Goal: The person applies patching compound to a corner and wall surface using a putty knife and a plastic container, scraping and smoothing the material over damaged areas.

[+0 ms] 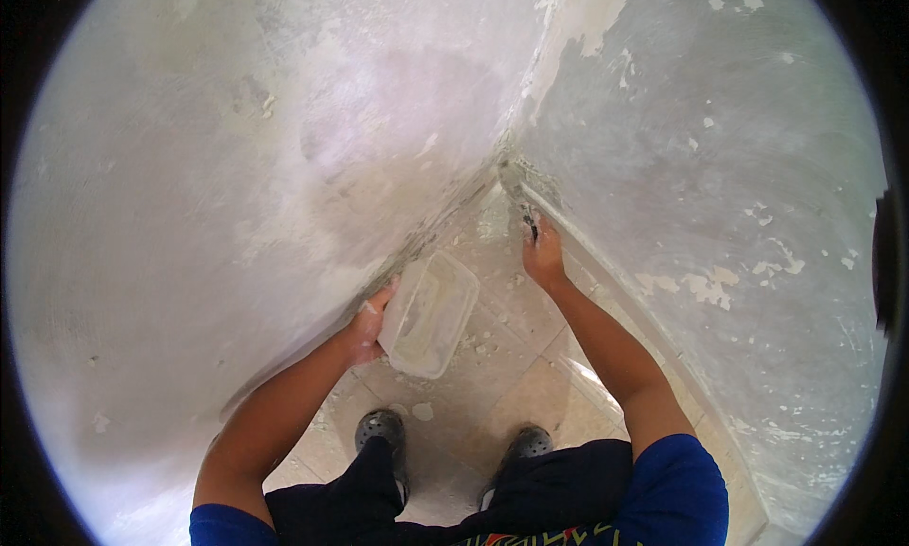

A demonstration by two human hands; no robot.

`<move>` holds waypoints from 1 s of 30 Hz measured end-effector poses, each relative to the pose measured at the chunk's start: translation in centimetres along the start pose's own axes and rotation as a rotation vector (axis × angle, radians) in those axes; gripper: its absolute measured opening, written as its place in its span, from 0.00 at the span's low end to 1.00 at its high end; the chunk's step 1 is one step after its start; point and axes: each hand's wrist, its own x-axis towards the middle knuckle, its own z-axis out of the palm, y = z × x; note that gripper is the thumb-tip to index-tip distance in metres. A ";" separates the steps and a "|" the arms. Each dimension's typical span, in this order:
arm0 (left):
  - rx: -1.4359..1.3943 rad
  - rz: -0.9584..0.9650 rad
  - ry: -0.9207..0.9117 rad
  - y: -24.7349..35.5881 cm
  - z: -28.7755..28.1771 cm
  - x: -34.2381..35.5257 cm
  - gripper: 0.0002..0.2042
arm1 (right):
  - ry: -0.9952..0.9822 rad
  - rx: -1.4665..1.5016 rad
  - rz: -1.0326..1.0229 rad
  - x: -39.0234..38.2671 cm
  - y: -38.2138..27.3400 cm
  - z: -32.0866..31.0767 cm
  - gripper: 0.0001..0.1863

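A whitish translucent plastic tub, smeared inside with pale paste, is gripped at its left side by my left hand. My right hand is closed round the dark handle of a putty knife. Its blade reaches up to the corner where the two walls meet, low down near the floor. The blade's tip is hard to make out against the grey plaster.
The left wall and right wall are grey with flaking patches. A baseboard runs along the right wall. Crumbs and a pale flake lie on the tiled floor before my clogs.
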 end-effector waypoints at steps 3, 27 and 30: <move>-0.009 -0.005 -0.009 0.0 0.3 0.1 0.36 | -0.015 -0.050 0.001 0.2 0.4 -0.2 0.22; 0.105 0.010 0.019 0.7 1.7 0.6 0.36 | -0.053 -0.163 -0.035 0.3 -0.6 -1.1 0.25; 0.057 0.028 0.004 0.5 0.8 0.0 0.36 | -0.088 -0.242 0.027 0.8 -2.6 -1.6 0.26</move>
